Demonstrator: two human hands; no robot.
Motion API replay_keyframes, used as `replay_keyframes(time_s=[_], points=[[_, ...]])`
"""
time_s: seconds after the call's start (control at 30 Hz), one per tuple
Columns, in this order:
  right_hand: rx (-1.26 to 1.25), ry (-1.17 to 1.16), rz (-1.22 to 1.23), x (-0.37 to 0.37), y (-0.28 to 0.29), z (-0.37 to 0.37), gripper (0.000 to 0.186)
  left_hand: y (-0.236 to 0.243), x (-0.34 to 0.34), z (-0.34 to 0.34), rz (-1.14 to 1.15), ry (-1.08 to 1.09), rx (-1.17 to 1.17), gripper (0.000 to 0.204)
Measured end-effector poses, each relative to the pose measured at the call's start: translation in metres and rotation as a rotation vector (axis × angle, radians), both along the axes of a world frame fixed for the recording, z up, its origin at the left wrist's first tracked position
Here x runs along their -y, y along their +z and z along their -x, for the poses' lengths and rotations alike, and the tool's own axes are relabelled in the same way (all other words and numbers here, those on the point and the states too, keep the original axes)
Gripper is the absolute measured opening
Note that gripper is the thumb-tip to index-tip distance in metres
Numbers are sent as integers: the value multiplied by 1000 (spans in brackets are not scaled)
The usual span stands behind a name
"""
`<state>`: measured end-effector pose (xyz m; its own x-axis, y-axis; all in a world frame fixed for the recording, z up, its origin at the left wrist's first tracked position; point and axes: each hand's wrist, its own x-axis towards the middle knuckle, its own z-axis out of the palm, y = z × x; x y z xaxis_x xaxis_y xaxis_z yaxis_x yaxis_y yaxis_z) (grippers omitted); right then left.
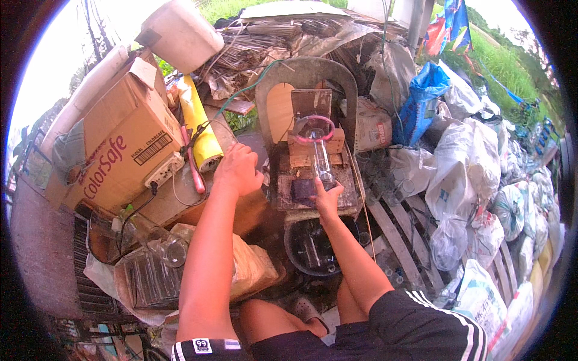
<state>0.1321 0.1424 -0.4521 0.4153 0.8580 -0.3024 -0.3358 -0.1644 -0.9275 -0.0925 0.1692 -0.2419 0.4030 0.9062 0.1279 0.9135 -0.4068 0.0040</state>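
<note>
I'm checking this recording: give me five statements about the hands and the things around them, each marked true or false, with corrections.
1. The right hand holds a clear glass bottle. True.
2. The left hand grips the blue bag. False: that bag stands apart, off to the right; the left hand is near the yellow roll.
3. The cardboard box is to the left of the yellow roll. True.
4. The pink ring lies inside the black basin. False: it is up by the wooden block.
5. The black basin is below the right hand in the picture. True.
</note>
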Motion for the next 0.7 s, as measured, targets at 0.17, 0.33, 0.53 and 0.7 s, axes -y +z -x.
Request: replay_keyframes(time_s=[0.17,0.33,0.53,0.7], points=[[-1016,299,1,0,-2,-22,79,1,2,0,3,3,13,26],[-526,228,100,2,-3,-16,77,0,1,-1,-19,1,2,26],[-12,-4,131,-15,-18,-5,81,-3,-1,1,-52,-31,15,21],[-886,275,16,-8,-16,-29,75,-4,1,1,-74,-25,23,21]])
